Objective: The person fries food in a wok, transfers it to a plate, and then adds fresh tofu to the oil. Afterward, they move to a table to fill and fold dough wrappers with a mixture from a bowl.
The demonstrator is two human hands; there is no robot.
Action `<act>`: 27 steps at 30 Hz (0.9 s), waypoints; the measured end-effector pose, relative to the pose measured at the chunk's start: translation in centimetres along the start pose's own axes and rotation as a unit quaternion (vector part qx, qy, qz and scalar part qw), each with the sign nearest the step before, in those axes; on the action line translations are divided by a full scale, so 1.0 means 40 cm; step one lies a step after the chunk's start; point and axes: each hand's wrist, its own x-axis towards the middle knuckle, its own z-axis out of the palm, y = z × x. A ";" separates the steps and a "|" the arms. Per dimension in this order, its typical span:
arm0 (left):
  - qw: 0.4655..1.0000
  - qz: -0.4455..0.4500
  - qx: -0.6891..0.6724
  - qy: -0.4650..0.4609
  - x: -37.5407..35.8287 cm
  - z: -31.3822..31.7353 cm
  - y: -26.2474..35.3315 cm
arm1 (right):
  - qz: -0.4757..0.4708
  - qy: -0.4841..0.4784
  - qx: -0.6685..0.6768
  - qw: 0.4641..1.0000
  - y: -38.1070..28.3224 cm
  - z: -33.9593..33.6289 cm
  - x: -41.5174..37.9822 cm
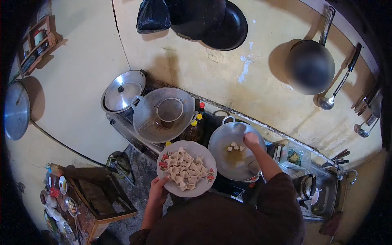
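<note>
My left hand (159, 188) grips the lower left rim of a white plate (166, 183) with red flowers, its thumb on top. Small pale folded dough pieces (185, 169) are heaped on this plate. To its right is a grey metal wok (217, 141) with some yellowish oil (234, 157) at the bottom. Several dough pieces (234, 146) sit together in the wok. My right hand (251, 140) is over the wok, right of those pieces, with its fingers closed. Whatever the fingers may hold is hidden. A round skimmer (254, 166) rests at the wok's lower right side.
A second wok (149, 107) with a wire strainer (170, 109) stands left of centre. Beside it are a lidded pot (122, 92) and bottles (194, 130) with coloured caps. A sink (326, 200) lies right, and a wooden table (87, 204) with dishes lower left.
</note>
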 end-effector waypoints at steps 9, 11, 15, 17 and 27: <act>0.999 -0.013 0.015 -0.043 0.010 0.041 -0.008 | -0.287 -0.039 0.472 0.833 -0.308 -0.537 -0.129; 0.998 -0.019 0.020 -0.048 0.001 0.065 -0.003 | -0.320 -0.019 0.425 0.846 -0.364 -0.515 -0.145; 0.998 -0.031 0.042 -0.043 -0.005 0.079 -0.012 | -0.345 -0.009 0.325 0.880 -0.433 -0.503 -0.166; 0.997 -0.033 0.046 -0.048 -0.001 0.077 -0.021 | -0.341 -0.014 0.309 0.888 -0.446 -0.496 -0.168; 0.997 -0.039 0.034 -0.053 -0.004 0.083 -0.022 | -0.394 0.020 0.414 0.820 -0.424 -0.498 -0.131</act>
